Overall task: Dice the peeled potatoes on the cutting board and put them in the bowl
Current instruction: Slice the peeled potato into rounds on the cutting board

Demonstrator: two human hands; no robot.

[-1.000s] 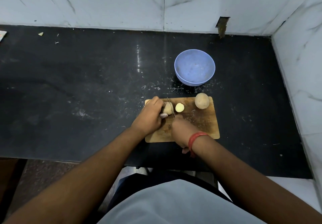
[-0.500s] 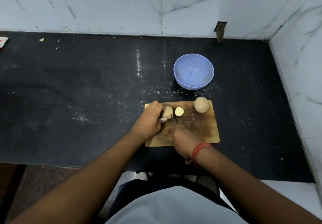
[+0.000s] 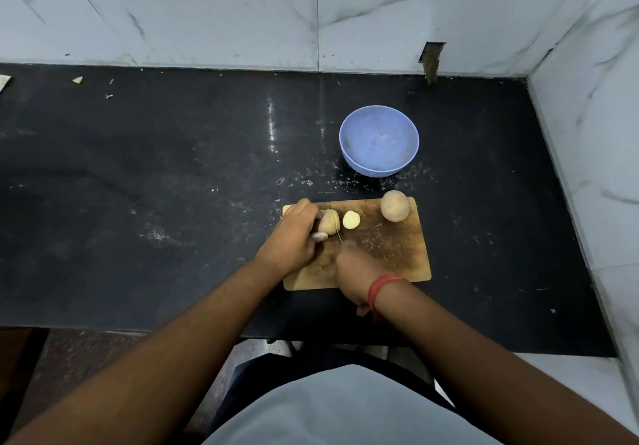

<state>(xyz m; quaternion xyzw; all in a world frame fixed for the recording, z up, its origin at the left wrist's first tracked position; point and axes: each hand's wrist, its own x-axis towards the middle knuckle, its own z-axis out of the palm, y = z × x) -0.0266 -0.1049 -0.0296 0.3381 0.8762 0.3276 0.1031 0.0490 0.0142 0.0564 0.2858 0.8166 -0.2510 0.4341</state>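
Note:
A wooden cutting board (image 3: pixel 390 254) lies on the black counter. My left hand (image 3: pixel 292 242) grips a potato piece (image 3: pixel 327 225) at the board's left end. My right hand (image 3: pixel 352 270) holds a knife whose thin blade (image 3: pixel 336 228) stands edge-on in that piece; the handle is hidden in the fist. A cut slice (image 3: pixel 351 219) lies flat just right of the blade. A whole potato (image 3: pixel 395 205) sits at the board's far right corner. Beyond the board stands a blue bowl (image 3: pixel 379 140) with nothing in it.
The black counter (image 3: pixel 173 185) stretches far to the left, with small scraps (image 3: pixel 77 80) near the back wall. White marble walls close the back and the right side. The counter's front edge runs just below the board.
The blade has shifted slightly left into the held potato piece. The view has tilted, so everything sits lower in the frame. The slice and the whole potato have stayed in place.

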